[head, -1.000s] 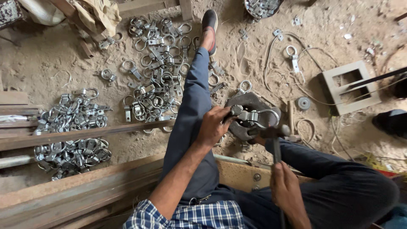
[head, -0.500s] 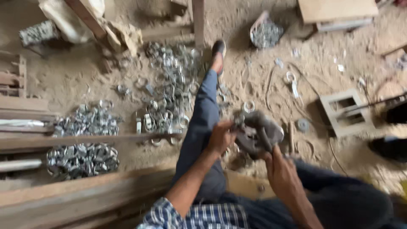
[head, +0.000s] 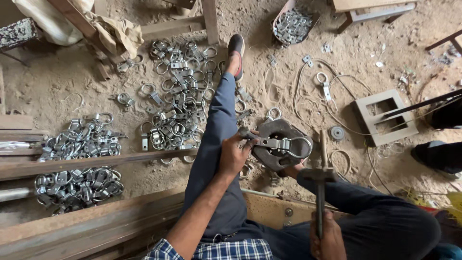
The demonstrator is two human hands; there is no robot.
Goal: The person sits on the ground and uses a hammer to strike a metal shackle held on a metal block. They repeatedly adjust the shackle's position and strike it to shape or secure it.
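1. Sandy workshop floor (head: 62, 86) carries everything, littered with loose metal hardware, and the person sits on it with one leg stretched toward its far edge.
2. Fingers (head: 243, 139) of the left hand (head: 233, 156) are curled shut around one end of a silver metal clamp (head: 281, 143), pinning it flat on top of a dark iron block (head: 274, 159).
3. That clamp lies across the block with its rounded loop pointing away from the left hand, toward the right side of the floor.
4. Right hand (head: 327, 238) is closed in a fist around the lower handle of a hammer (head: 318, 192); the hammer head sits just beside the block's near right edge, apart from the clamp.
5. Beyond the left hand, a scatter of shiny clamps (head: 180, 96) spreads alongside the outstretched leg.
6. Further toward the left edge of the floor, a denser heap of clamps (head: 79, 163) lies on both sides of a long wooden plank (head: 96, 161).
7. Near the far edge a tray of metal parts (head: 291, 21) rests on the sand, and a grey hollow block (head: 387, 115) sits toward the right edge.
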